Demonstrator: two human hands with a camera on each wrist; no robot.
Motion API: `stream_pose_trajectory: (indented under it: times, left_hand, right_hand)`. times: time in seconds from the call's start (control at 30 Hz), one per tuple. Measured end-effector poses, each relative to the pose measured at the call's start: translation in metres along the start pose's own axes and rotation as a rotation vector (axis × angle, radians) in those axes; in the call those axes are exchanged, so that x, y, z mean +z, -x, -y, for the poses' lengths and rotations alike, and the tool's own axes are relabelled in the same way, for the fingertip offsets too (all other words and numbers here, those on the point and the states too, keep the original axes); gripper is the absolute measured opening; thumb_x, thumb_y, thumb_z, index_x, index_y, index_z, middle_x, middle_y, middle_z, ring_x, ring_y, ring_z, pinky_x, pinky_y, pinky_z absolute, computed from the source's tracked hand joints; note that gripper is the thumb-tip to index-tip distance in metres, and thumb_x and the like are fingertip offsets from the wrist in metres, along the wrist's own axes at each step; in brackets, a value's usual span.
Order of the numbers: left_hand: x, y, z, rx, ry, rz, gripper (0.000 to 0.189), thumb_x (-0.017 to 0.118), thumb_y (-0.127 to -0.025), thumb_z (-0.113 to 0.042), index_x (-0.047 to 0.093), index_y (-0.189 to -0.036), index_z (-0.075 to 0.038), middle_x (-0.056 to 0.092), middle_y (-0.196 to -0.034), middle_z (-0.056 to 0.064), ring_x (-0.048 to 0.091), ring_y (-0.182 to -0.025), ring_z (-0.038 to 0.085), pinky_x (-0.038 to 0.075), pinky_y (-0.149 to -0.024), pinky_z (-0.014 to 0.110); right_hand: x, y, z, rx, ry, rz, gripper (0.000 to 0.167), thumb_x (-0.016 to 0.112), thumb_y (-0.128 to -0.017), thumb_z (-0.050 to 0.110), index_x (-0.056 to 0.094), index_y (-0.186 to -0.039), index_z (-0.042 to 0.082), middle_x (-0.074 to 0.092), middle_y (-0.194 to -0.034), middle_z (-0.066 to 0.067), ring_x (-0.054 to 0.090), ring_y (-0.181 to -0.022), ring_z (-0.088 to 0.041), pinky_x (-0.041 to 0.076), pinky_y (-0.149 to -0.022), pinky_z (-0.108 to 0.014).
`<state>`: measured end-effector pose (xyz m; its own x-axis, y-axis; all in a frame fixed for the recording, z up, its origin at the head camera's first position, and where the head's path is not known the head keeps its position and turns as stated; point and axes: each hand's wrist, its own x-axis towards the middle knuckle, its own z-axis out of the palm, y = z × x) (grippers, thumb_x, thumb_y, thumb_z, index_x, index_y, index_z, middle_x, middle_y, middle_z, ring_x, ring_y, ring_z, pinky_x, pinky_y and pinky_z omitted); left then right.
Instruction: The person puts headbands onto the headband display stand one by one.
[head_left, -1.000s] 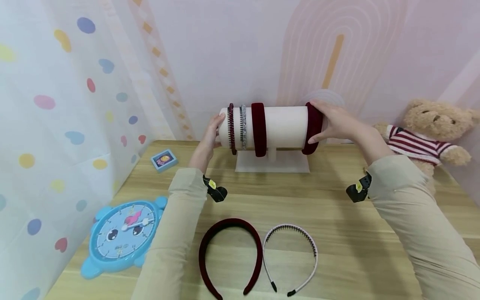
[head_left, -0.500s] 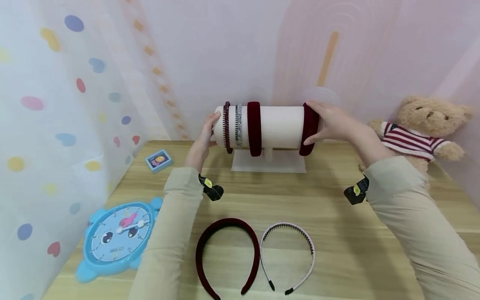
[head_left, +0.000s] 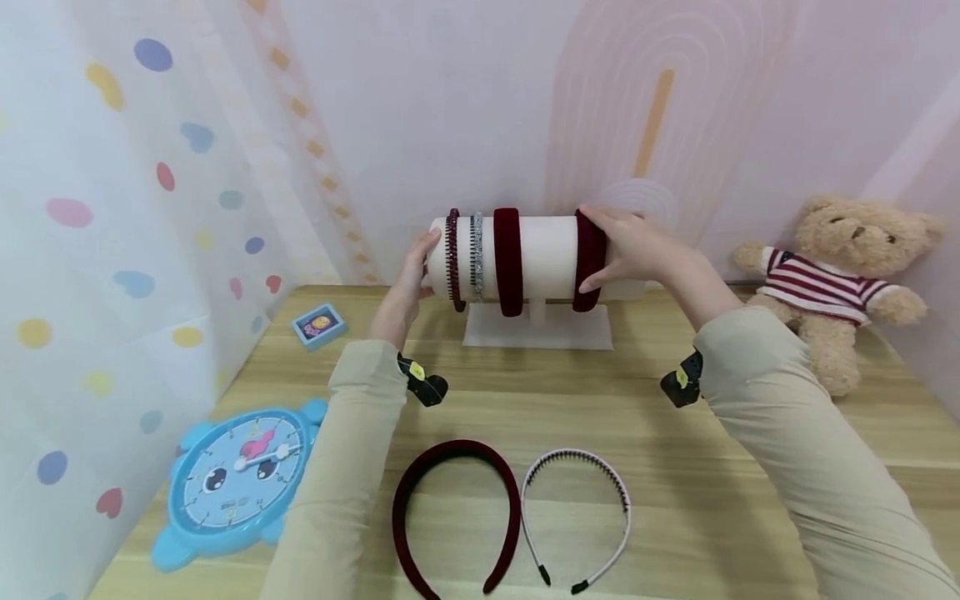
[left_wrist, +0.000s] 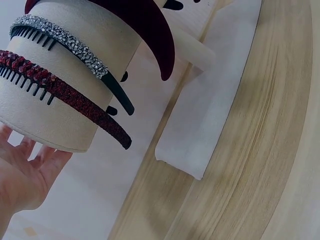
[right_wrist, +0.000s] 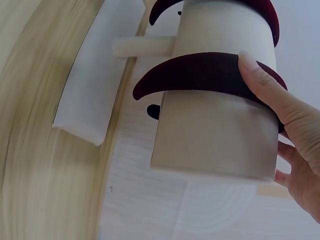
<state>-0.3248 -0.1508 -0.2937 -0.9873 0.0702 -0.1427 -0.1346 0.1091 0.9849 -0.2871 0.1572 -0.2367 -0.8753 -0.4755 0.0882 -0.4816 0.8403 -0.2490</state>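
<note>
A white cylindrical headband stand rises from a flat white base at the back of the table. My left hand steadies its left end, with fingers at the end rim in the left wrist view. Near that end sit a dark red beaded headband and a silver glittery headband, both toothed. A wide dark red velvet headband is mid-cylinder. My right hand grips another velvet headband on the right part, thumb on its front; a bare stretch of cylinder shows beyond it.
In front lie a dark red velvet headband and a thin pale toothed headband. A blue toy clock and a small blue framed picture are at left. A teddy bear sits at right.
My right hand has slid the velvet headband leftward along the cylinder, away from the right end. My left hand stays at the left end.
</note>
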Motion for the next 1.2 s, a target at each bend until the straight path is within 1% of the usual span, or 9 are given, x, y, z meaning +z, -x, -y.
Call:
stream_pose_trajectory:
  times: [0.17, 0.23, 0.33, 0.53, 0.73, 0.87, 0.97, 1.2]
  left_hand:
    - [0.001, 0.000, -0.001, 0.006, 0.005, -0.001, 0.064, 0.036, -0.090, -0.052, 0.015, -0.146, -0.029, 0.018, -0.152, 0.001, 0.018, -0.139, 0.025, 0.026, -0.106, 0.047]
    - [0.002, -0.001, -0.001, 0.006, 0.008, -0.002, 0.063, 0.036, -0.090, -0.052, 0.016, -0.146, -0.029, 0.019, -0.152, 0.001, 0.020, -0.139, 0.024, 0.027, -0.106, 0.047]
    - [0.002, -0.001, 0.000, 0.005, 0.010, -0.004, 0.063, 0.036, -0.090, -0.052, 0.016, -0.146, -0.030, 0.019, -0.152, 0.001, 0.020, -0.139, 0.024, 0.026, -0.106, 0.048]
    - [0.001, -0.002, -0.001, 0.007, -0.004, 0.001, 0.064, 0.036, -0.090, -0.053, 0.014, -0.146, -0.031, 0.016, -0.153, 0.000, 0.016, -0.140, 0.025, 0.024, -0.107, 0.049]
    - [-0.001, 0.001, 0.001, 0.007, -0.014, 0.004, 0.066, 0.035, -0.089, -0.054, 0.013, -0.146, -0.029, 0.015, -0.153, 0.001, 0.016, -0.140, 0.025, 0.024, -0.107, 0.049]
    - [-0.003, 0.001, 0.002, 0.001, -0.013, 0.005, 0.066, 0.034, -0.089, -0.054, 0.012, -0.146, -0.029, 0.016, -0.153, 0.002, 0.016, -0.140, 0.025, 0.024, -0.107, 0.049]
    - [-0.004, 0.000, 0.001, 0.006, -0.001, -0.003, 0.065, 0.034, -0.090, -0.054, 0.013, -0.146, -0.030, 0.016, -0.153, 0.001, 0.016, -0.140, 0.024, 0.024, -0.107, 0.049]
    - [-0.006, -0.001, 0.000, 0.004, -0.005, -0.001, 0.065, 0.035, -0.090, -0.054, 0.014, -0.146, -0.030, 0.017, -0.152, 0.001, 0.018, -0.140, 0.024, 0.025, -0.107, 0.049]
  right_hand:
    - [0.001, -0.004, 0.006, 0.009, 0.003, 0.009, 0.106, 0.078, -0.067, 0.040, 0.016, -0.146, 0.004, 0.024, -0.149, -0.019, 0.023, -0.137, -0.034, 0.012, -0.109, -0.056]
    - [0.001, -0.005, 0.008, 0.011, 0.011, 0.013, 0.107, 0.078, -0.067, 0.041, 0.016, -0.146, 0.005, 0.023, -0.150, -0.018, 0.022, -0.138, -0.033, 0.012, -0.109, -0.056]
    - [0.002, -0.007, 0.013, 0.003, 0.026, 0.016, 0.107, 0.078, -0.067, 0.042, 0.016, -0.146, 0.005, 0.023, -0.150, -0.017, 0.022, -0.138, -0.031, 0.013, -0.110, -0.054]
    - [0.004, -0.013, 0.022, -0.015, 0.021, 0.013, 0.107, 0.078, -0.067, 0.041, 0.016, -0.146, 0.004, 0.021, -0.151, -0.016, 0.022, -0.139, -0.030, 0.014, -0.110, -0.055]
    - [0.007, -0.022, 0.031, -0.021, 0.025, 0.039, 0.108, 0.078, -0.067, 0.043, 0.015, -0.146, 0.005, 0.019, -0.152, -0.014, 0.018, -0.140, -0.028, 0.015, -0.110, -0.055]
    - [0.007, -0.029, 0.035, -0.030, 0.026, 0.060, 0.109, 0.077, -0.067, 0.045, 0.014, -0.146, 0.005, 0.018, -0.152, -0.013, 0.018, -0.140, -0.030, 0.015, -0.110, -0.056]
    - [0.006, -0.034, 0.037, -0.043, 0.046, 0.059, 0.109, 0.077, -0.067, 0.046, 0.014, -0.146, 0.007, 0.018, -0.152, -0.012, 0.019, -0.139, -0.032, 0.016, -0.109, -0.057]
    - [0.005, -0.037, 0.038, -0.040, 0.072, 0.084, 0.109, 0.076, -0.067, 0.048, 0.013, -0.147, 0.010, 0.017, -0.153, -0.010, 0.019, -0.138, -0.037, 0.015, -0.108, -0.060]
